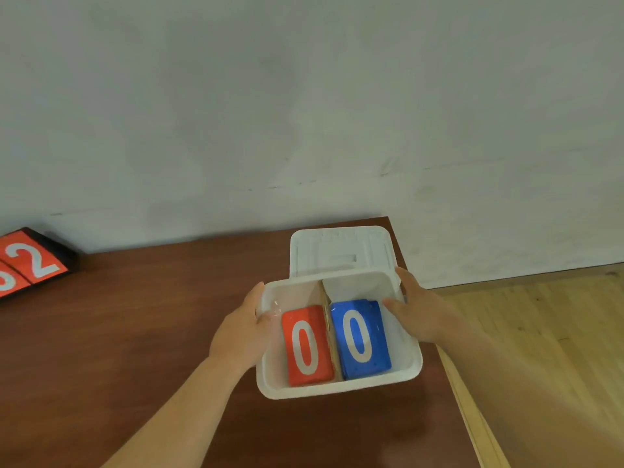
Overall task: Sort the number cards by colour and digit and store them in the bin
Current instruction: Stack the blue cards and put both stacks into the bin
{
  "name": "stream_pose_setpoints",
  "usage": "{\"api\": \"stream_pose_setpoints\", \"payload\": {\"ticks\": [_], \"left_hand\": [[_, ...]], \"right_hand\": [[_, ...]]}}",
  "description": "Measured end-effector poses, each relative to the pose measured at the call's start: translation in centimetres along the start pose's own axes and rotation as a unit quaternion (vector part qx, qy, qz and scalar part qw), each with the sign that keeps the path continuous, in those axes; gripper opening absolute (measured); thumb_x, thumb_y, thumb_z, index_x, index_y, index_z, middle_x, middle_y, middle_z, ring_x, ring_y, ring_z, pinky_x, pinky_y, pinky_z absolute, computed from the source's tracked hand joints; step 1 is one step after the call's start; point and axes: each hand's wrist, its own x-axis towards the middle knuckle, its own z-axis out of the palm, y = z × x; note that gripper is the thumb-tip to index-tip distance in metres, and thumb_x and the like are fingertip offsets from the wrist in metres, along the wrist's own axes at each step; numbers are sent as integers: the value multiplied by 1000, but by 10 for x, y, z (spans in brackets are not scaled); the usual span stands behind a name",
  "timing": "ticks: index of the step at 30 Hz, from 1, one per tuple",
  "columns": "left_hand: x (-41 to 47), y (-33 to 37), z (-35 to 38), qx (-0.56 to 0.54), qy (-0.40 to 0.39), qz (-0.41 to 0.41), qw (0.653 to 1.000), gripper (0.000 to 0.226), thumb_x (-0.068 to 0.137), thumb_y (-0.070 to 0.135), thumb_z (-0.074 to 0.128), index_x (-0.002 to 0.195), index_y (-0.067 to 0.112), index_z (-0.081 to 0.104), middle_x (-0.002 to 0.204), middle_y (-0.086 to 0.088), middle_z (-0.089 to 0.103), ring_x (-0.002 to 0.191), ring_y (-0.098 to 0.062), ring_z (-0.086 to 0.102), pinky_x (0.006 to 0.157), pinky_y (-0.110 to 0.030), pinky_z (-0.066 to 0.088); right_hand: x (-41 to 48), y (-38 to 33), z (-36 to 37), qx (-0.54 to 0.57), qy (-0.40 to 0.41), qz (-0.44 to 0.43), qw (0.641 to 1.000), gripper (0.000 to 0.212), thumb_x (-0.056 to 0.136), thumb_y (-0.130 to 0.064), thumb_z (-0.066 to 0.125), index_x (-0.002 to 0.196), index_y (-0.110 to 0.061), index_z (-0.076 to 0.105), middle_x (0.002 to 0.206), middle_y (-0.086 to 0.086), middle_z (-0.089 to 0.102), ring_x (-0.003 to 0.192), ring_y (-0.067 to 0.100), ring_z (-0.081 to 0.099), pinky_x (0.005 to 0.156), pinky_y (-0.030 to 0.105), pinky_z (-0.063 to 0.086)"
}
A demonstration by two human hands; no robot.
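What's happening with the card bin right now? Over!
Left hand, right hand grip sides of white plastic bin. Red zero card left of brown cardboard divider, blue zero card right. White plastic lid off, behind bin. Nothing blocking.

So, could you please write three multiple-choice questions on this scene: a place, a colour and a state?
1. Where is the lid? A in front of the bin; B behind the bin; C on the floor.
2. What colour are the cards right of the divider? A blue; B red; C green.
3. What are the left hand and right hand doing? A resting on the table; B holding cards; C gripping the bin's sides.
Answers: 1 B, it lies past the far rim; 2 A, blue, showing 0; 3 C, each clasps one side wall.
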Motion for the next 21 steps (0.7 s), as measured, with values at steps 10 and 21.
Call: {"api": "stream_pose_setpoints", "payload": {"ticks": [10,21], "left_hand": [[20,12,-14,136,31,27,990,55,98,67,39,147,42,38,137,10,59,117,-16,61,89,-38,55],[140,49,4,-44,-73,-60,995,63,95,55,52,150,26,43,146,-2,54,128,-25,55,104,-38,45]], "right_hand": [[18,-1,1,-8,0,45,999,71,99,-65,33,158,-28,18,154,5,45,134,30,50,107,45,46],[108,-10,-7,51,30,83,995,68,98,-55,49,155,-21,30,150,9,48,127,30,54,100,41,47]]}}
